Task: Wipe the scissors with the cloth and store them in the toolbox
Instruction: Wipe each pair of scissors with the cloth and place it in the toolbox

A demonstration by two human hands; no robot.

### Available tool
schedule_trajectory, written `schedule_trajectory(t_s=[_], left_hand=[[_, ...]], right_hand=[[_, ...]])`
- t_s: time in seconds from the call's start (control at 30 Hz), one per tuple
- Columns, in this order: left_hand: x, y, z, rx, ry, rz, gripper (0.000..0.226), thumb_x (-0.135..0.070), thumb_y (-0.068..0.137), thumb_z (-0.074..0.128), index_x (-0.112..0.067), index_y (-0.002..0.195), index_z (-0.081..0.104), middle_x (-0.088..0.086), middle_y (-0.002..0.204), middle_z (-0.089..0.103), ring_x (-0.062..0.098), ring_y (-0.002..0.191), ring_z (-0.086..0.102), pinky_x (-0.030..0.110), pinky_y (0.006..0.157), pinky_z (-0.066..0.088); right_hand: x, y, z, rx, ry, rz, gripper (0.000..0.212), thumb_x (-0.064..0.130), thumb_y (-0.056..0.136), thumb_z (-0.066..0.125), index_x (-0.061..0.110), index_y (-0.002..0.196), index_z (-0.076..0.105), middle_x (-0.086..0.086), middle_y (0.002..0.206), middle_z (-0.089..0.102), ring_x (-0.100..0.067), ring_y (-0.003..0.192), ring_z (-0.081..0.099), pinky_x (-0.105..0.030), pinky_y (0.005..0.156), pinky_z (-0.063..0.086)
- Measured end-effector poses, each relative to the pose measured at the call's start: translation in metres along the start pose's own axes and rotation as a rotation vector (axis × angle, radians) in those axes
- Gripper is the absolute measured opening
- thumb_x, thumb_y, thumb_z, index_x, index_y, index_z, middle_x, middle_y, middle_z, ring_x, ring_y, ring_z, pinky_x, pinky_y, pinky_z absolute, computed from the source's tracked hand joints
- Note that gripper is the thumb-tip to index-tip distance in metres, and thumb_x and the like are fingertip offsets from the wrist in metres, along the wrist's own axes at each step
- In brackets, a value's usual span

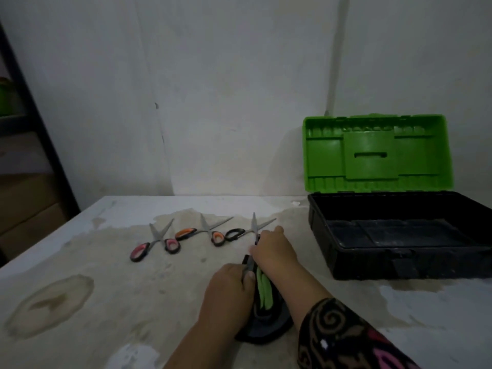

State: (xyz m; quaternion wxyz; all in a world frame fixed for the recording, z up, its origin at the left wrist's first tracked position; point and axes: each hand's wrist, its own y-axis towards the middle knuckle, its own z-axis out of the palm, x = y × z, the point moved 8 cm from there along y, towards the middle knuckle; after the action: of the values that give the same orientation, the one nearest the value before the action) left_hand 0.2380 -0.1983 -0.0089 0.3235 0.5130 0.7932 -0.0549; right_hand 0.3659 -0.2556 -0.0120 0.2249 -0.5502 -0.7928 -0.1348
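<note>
Head view: scissors (250, 230) under right hand (274, 251)

A stained white table (80, 288) fills the lower frame. On it lie three open scissors in a row at centre: pink-handled (157, 242), orange-handled (206, 230), black-handled (246, 229). A dark cloth (266, 326) lies lower centre; an open toolbox (394, 235) stands at right.

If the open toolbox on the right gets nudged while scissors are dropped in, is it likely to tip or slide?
Probably slide rather than tip: the toolbox has a low, wide black base sitting flat on the table. It looks empty and plastic, so likely light and easy to shove. Its upright green lid adds rear weight; a hard backward push might rock it.
</note>
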Motion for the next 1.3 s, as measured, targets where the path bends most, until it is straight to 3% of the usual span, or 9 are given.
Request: schedule_trajectory(t_s=[0.23, 0.4, 0.53, 0.63, 0.83, 0.97, 1.1, 1.2, 1.3], left_hand=[[0.009, 0.000, -0.003, -0.014, -0.087, -0.057, 0.033, -0.034, 0.095, 0.043, -0.019, 0.121, 0.059, 0.000, 0.123, 0.057, 0.015, 0.109, 0.052, 0.020, 0.084, 0.035], [0.009, 0.000, -0.007, -0.003, -0.097, -0.071, 0.027, -0.035, 0.091, 0.051, -0.021, 0.108, 0.066, 0.000, 0.110, 0.065, 0.013, 0.093, 0.057, 0.023, 0.075, 0.040], [0.016, -0.005, -0.031, -0.164, -0.816, -0.352, 0.028, -0.041, 0.094, 0.045, -0.023, 0.083, 0.062, 0.002, 0.088, 0.065, 0.022, 0.089, 0.060, 0.032, 0.076, 0.048], [0.004, -0.009, -0.027, 0.026, -1.260, -0.472, 0.036, -0.041, 0.095, 0.045, -0.010, 0.092, 0.063, 0.008, 0.083, 0.067, 0.024, 0.076, 0.063, 0.034, 0.068, 0.054], [-0.003, -0.024, -0.039, 0.208, -1.143, -0.349, 0.016, -0.005, 0.094, 0.048, -0.006, 0.079, 0.053, 0.006, 0.066, 0.064, 0.013, 0.050, 0.058, 0.023, 0.044, 0.049], [0.015, -0.028, -0.055, 0.152, -1.157, -0.407, 0.017, -0.003, 0.095, 0.044, -0.004, 0.082, 0.055, 0.006, 0.060, 0.055, 0.010, 0.038, 0.048, 0.018, 0.036, 0.039], [0.035, -0.028, -0.067, 0.137, -1.085, -0.420, 0.016, -0.007, 0.093, 0.048, -0.003, 0.083, 0.059, 0.004, 0.057, 0.056, 0.010, 0.037, 0.046, 0.017, 0.035, 0.035], [0.043, -0.031, -0.066, 0.145, -1.062, -0.430, 0.018, -0.008, 0.091, 0.050, -0.002, 0.079, 0.062, 0.005, 0.055, 0.056, 0.012, 0.038, 0.044, 0.018, 0.035, 0.033], [0.042, -0.035, -0.060, 0.209, -0.971, -0.391, 0.026, -0.011, 0.091, 0.053, -0.006, 0.067, 0.064, 0.010, 0.057, 0.055, 0.015, 0.039, 0.042, 0.019, 0.036, 0.033]], right_hand=[[-0.017, 0.001, -0.013, -0.116, 0.006, 0.023, 0.029, 0.017, 0.090, 0.040, 0.006, 0.111, 0.057, -0.013, 0.118, 0.050, -0.031, 0.104, 0.054, -0.037, 0.088, 0.047], [-0.030, -0.030, -0.046, -0.247, 0.195, -0.062, 0.020, 0.025, 0.086, 0.053, 0.006, 0.085, 0.062, -0.011, 0.100, 0.057, -0.024, 0.083, 0.052, -0.028, 0.071, 0.041], [-0.023, -0.077, -0.067, -0.350, 0.282, -0.304, 0.017, 0.017, 0.084, 0.061, 0.003, 0.076, 0.058, -0.002, 0.085, 0.047, -0.015, 0.074, 0.043, -0.023, 0.063, 0.027], [-0.012, -0.104, -0.066, -0.357, 0.274, -0.465, 0.015, 0.011, 0.081, 0.063, 0.003, 0.072, 0.054, -0.004, 0.083, 0.047, -0.018, 0.074, 0.046, -0.020, 0.063, 0.028], [-0.002, -0.126, -0.057, -0.274, 0.357, -0.582, 0.006, 0.010, 0.080, 0.064, 0.010, 0.085, 0.060, -0.002, 0.094, 0.058, -0.011, 0.080, 0.053, -0.008, 0.069, 0.037], [-0.019, -0.116, -0.049, -0.031, 0.552, -0.436, 0.039, -0.001, 0.080, 0.051, 0.033, 0.097, 0.052, 0.010, 0.100, 0.058, -0.014, 0.094, 0.059, -0.015, 0.078, 0.044], [-0.012, -0.124, -0.028, 0.178, 0.100, -0.642, 0.037, 0.007, 0.073, 0.061, 0.020, 0.108, 0.062, 0.009, 0.122, 0.042, -0.013, 0.121, 0.035, -0.022, 0.102, 0.028], [-0.006, -0.123, -0.031, 0.073, -0.005, -0.693, 0.023, 0.030, 0.076, 0.067, 0.021, 0.098, 0.069, 0.004, 0.128, 0.048, -0.016, 0.119, 0.036, -0.026, 0.100, 0.029], [-0.021, -0.113, -0.062, -0.210, 0.368, -0.574, 0.013, 0.028, 0.074, 0.064, 0.019, 0.080, 0.070, 0.001, 0.093, 0.065, -0.017, 0.092, 0.056, -0.024, 0.080, 0.041]])
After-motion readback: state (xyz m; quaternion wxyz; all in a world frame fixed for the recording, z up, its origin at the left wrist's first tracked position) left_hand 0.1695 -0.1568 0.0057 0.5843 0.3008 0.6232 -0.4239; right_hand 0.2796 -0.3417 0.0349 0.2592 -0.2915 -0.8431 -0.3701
